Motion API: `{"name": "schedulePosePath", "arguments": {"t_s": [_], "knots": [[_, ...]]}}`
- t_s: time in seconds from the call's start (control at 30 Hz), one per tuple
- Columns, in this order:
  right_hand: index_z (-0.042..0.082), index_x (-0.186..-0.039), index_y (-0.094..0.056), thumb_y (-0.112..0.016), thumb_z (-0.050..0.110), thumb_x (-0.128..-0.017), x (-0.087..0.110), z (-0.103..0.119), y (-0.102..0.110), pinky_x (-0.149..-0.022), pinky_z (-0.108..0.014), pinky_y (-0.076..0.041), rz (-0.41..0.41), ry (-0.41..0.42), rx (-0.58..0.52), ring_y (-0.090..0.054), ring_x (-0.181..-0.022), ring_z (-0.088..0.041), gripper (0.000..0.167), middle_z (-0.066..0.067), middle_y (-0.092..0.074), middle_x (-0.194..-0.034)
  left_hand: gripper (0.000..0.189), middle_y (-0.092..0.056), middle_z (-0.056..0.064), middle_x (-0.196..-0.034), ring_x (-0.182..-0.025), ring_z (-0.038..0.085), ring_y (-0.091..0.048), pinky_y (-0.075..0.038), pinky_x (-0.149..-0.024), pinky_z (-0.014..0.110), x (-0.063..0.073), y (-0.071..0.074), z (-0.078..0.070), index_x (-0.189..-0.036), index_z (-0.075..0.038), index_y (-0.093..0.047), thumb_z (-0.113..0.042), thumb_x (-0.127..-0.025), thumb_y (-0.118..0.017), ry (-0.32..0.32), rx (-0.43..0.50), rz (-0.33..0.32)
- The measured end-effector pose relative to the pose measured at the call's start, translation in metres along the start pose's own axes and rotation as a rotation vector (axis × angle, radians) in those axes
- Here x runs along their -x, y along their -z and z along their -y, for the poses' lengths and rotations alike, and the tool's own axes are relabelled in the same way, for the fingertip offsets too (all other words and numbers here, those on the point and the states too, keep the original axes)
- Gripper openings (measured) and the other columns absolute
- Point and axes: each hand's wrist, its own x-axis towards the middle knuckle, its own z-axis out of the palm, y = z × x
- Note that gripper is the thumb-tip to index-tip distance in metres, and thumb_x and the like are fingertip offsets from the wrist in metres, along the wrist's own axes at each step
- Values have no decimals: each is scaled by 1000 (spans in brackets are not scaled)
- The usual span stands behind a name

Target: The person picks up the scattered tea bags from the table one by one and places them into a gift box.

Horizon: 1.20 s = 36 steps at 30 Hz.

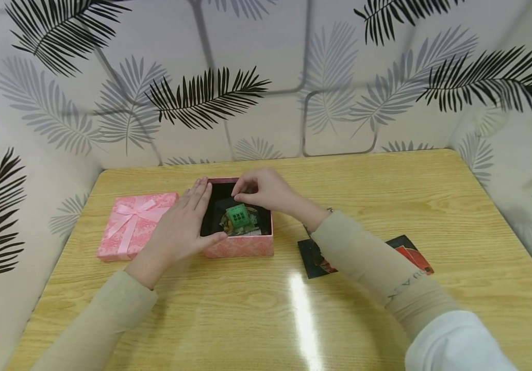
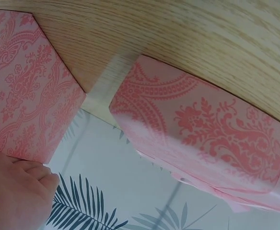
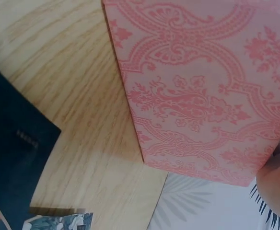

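A pink patterned box [image 1: 238, 248] stands uncovered on the table, its inside black. In it lies a small green packet with dark characters [image 1: 238, 216] on top of other greenish and pale items. My left hand [image 1: 178, 226] rests along the box's left rim with straight fingers, the thumb toward the front corner. Over the box's right side reaches my right hand [image 1: 270, 191], fingers bent and thumb close to the index finger. Whether something dark is pinched there cannot be told against the black inside. In the right wrist view, the box wall [image 3: 192, 91] hides most of that hand [image 3: 279, 184].
Left of the box lies its pink lid [image 1: 124, 232] with a ribbon bow, also in the left wrist view. Dark cards with red parts [image 1: 312, 260] lie on the table [image 1: 229, 309] under the right forearm. A leaf-patterned wall covering [image 1: 266, 123] rises behind.
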Motion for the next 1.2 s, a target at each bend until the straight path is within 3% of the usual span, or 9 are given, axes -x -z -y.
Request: {"name": "schedulePosePath", "arguments": {"t_s": [0.3,0.5,0.8,1.2], "knots": [[10,-105,-81,-75,16,-100,1,1,-6,-89,-34,-61,29,26,210,-75,-94,-20,9,-5,-82,-105,112,-9,18,-179,-167,36,-12,-24,-134,54,0,0,1,-169,1,-13,-70,-97,-60,4,4,7],[11,-104,-82,-76,15,-100,1,-1,-7,-90,-36,-61,30,65,263,-75,-98,-21,9,-5,-81,-107,111,-11,19,-179,-167,36,-13,-24,-133,54,0,-1,1,-169,2,-14,-70,-97,-59,1,-2,0],[6,-112,-81,-76,10,-99,2,-2,-1,-93,-36,-62,10,52,157,-76,-103,-24,15,-10,-80,-113,112,-9,19,-179,-167,35,-12,-24,-134,54,0,-2,1,-169,1,-13,-70,-96,-61,2,3,-3],[3,-112,-81,-76,7,-98,8,-7,16,-94,-36,-63,-4,30,-15,-77,-101,-25,16,-13,-80,-113,113,-8,18,-179,-167,36,-13,-24,-133,54,-1,-2,2,-169,2,-13,-70,-96,-61,0,-2,-8]]}}
